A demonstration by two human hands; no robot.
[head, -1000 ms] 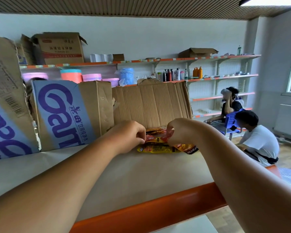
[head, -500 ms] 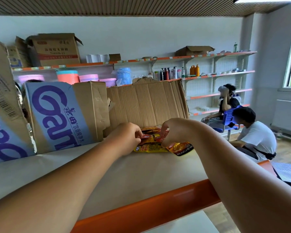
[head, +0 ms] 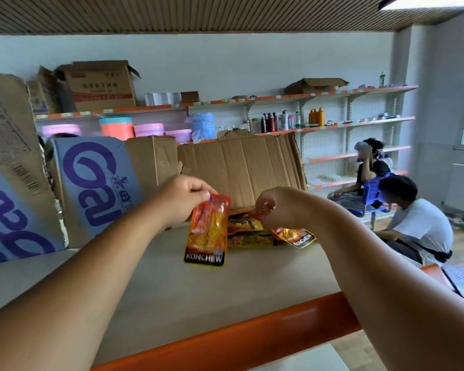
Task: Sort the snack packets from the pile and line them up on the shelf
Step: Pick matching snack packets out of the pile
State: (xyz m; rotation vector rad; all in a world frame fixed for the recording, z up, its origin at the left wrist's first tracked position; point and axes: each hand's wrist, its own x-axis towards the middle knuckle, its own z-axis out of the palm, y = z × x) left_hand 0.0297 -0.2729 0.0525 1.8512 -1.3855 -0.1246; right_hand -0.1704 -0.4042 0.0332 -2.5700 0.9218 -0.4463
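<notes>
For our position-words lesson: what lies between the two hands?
Head view: the Konchew packet hanging from the left hand, then yellow snack packets piled on the shelf.

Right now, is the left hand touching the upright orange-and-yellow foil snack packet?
Touching. The head view shows the left hand pinching the orange-and-yellow foil snack packet by its top corner, thumb and fingertips closed on it, so it hangs below.
</notes>
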